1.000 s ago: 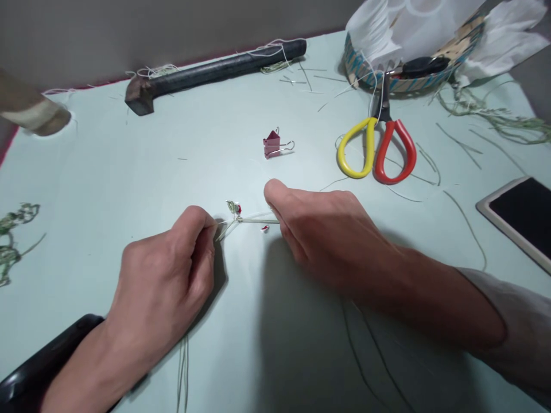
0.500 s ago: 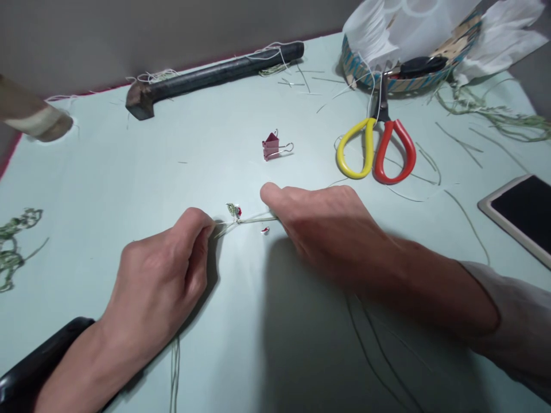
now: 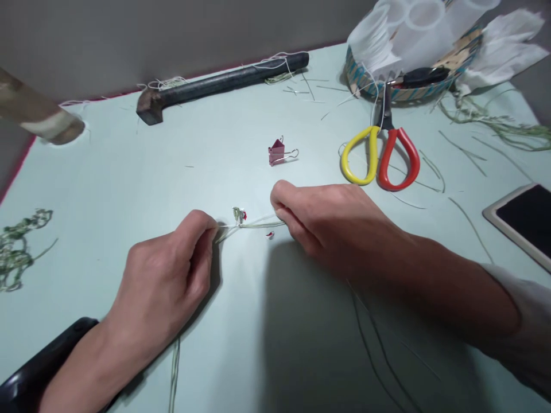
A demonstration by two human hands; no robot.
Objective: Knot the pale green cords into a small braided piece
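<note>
Thin pale green and white cords (image 3: 260, 224) stretch between my two hands just above the table. My left hand (image 3: 170, 272) pinches one end, its fingertips closed. My right hand (image 3: 333, 229) is closed on the other end, the fingers curled beneath the palm and partly hidden. Between them, a small knotted green piece with a red bead (image 3: 240, 214) sits on the cords, nearer my left fingertips. A tiny red and silvery bit (image 3: 270, 235) lies on the table just below the cords.
Beyond my hands stand a pink binder clip (image 3: 277, 153) and yellow-and-red-handled scissors (image 3: 381, 158). A hammer (image 3: 224, 83) lies along the back edge. A basket (image 3: 413, 92) holds white tubes. Right is a phone (image 3: 523, 223); left, knotted green cord (image 3: 17, 249). Cord scraps lie scattered.
The whole view has shifted slightly, with things appearing a little lower and further right. My right hand has tilted a little, its fingers showing more. Both hands keep holding the cords.
</note>
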